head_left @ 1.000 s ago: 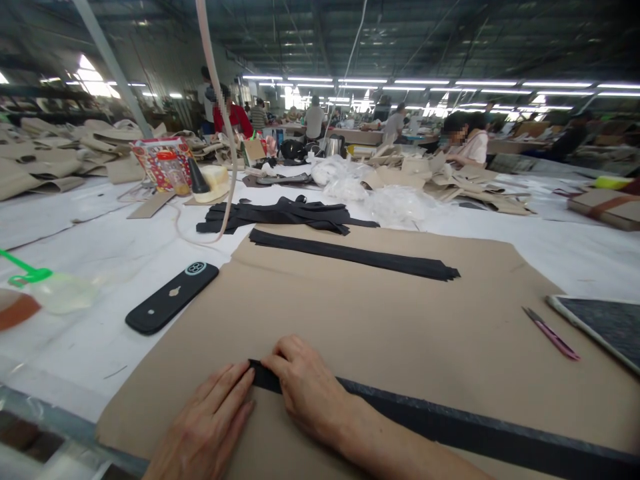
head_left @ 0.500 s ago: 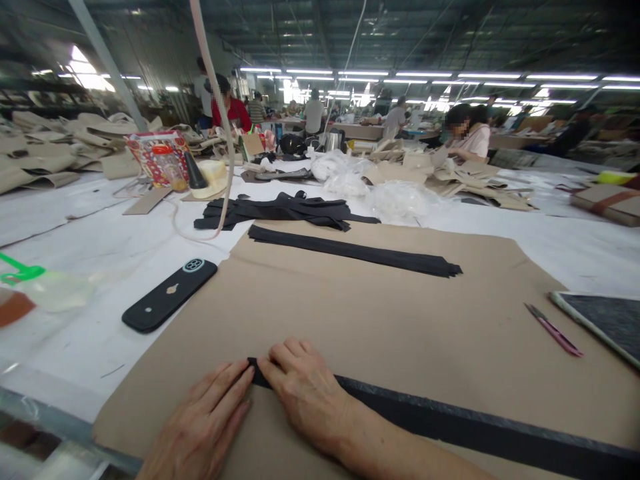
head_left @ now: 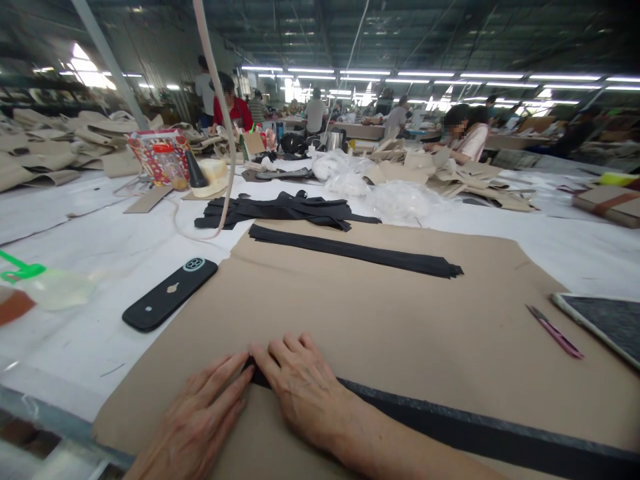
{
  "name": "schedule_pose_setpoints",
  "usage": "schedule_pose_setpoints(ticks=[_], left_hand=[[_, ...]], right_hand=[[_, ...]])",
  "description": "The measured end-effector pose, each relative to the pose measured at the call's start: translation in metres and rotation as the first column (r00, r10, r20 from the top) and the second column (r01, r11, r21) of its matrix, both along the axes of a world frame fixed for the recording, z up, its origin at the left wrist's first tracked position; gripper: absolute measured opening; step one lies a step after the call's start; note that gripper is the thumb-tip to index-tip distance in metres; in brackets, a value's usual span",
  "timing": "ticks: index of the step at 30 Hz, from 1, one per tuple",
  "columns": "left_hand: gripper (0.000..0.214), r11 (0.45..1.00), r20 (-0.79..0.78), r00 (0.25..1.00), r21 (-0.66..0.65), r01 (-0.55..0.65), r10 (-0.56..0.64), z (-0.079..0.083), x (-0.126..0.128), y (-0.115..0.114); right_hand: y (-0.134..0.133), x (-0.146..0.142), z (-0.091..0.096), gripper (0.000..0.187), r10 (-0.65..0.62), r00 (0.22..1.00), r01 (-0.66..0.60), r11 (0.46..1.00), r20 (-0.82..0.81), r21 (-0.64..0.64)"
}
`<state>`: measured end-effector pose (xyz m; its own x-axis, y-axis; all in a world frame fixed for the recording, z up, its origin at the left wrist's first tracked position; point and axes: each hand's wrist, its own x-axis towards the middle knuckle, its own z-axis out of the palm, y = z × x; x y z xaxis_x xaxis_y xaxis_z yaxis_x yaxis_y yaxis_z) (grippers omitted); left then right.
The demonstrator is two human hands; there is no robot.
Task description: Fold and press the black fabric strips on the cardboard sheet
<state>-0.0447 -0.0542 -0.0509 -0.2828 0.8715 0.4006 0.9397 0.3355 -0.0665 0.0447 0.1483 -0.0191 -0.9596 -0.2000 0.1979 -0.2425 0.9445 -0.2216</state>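
Both my hands lie flat on a big brown cardboard sheet (head_left: 380, 320) at the near table edge. My left hand (head_left: 200, 417) has its fingers stretched out, tips touching the left end of a long black strip (head_left: 450, 433). My right hand (head_left: 300, 387) rests open on that same end, fingers spread and pressing it down. The strip runs off to the right along the sheet's near edge, partly hidden under my right forearm. Another black strip (head_left: 355, 252) lies across the far part of the sheet.
A black phone (head_left: 170, 303) lies left of the sheet. Pink scissors (head_left: 555, 331) and a dark board (head_left: 605, 323) sit at the right. A pile of black strips (head_left: 280, 210), clear plastic bags, a hanging hose (head_left: 217, 120) and other workers are farther back.
My right hand's fingers have uncurled and now lie flat and spread on the strip's end. My left hand has slid slightly toward me. The camera has shifted a little.
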Motion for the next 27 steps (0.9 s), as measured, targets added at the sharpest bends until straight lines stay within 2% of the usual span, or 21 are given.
schedule_pose_setpoints(ticks=[5,7,13,16,20,27], left_hand=[[0.040,0.997,-0.073,0.995,-0.046,0.068,-0.071,0.003,-0.008,0.002],[0.041,0.996,-0.074,0.994,-0.062,0.071,-0.075,0.001,-0.009,0.002],[0.045,0.998,0.017,0.999,-0.055,0.044,-0.043,-0.001,-0.010,0.005],[0.045,0.995,0.002,0.998,-0.073,0.066,-0.066,0.004,-0.012,0.012],[0.040,0.989,0.005,0.994,-0.093,0.112,-0.112,0.014,-0.012,0.020],[0.041,0.985,0.088,0.993,-0.142,0.093,-0.081,0.020,-0.008,0.028]], right_hand=[[0.018,0.009,0.007,0.013,0.032,0.999,-0.033,0.998,0.024,0.048],[0.026,0.014,0.006,0.009,0.071,0.997,-0.072,0.996,0.019,0.059],[0.040,0.021,-0.003,0.009,0.140,0.989,-0.136,0.987,-0.038,0.089],[0.042,0.021,-0.005,0.011,0.162,0.985,-0.156,0.982,-0.053,0.109],[0.044,0.024,-0.004,0.014,0.180,0.980,-0.168,0.976,-0.082,0.140],[0.047,0.030,0.001,0.012,0.181,0.980,-0.167,0.974,-0.083,0.153]])
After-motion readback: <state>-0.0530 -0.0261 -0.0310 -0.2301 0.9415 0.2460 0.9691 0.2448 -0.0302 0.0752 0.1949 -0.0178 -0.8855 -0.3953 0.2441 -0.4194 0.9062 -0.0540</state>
